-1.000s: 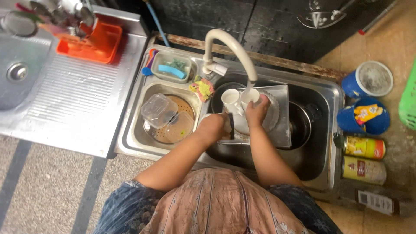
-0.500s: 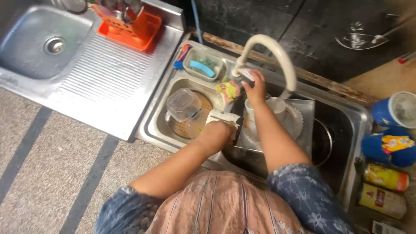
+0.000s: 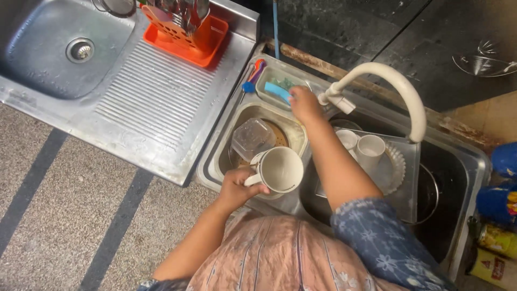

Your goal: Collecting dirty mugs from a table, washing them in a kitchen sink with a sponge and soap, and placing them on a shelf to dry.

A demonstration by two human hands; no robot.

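The right hand (image 3: 304, 103) covers part of the small tray (image 3: 280, 86) at the back of the sink (image 3: 215, 161), so its fingertips cannot be seen; they curl down onto a blue brush (image 3: 277, 91) lying in the tray, but whether they grip it or only touch it cannot be told. The right forearm runs from the blue flowered sleeve (image 3: 385, 242) across the sink and hides much of the right basin. What lies under the clear box (image 3: 252, 137) in the left basin is hard to make out, beyond a brownish round dish. On the right edge the cans (image 3: 498, 240) are cut off by the frame.

The left hand (image 3: 237, 188) is closed around the handle of a white mug (image 3: 280, 170), holding it tipped on its side with the mouth facing the camera, over the near rim of the left basin. The left arm bends up from the bottom of the view. Two more white cups (image 3: 370, 151) stand on a tray under the curved white tap (image 3: 398, 91). An orange rack (image 3: 186, 35) with cutlery sits on the steel tabletop (image 3: 145, 102) to the left.
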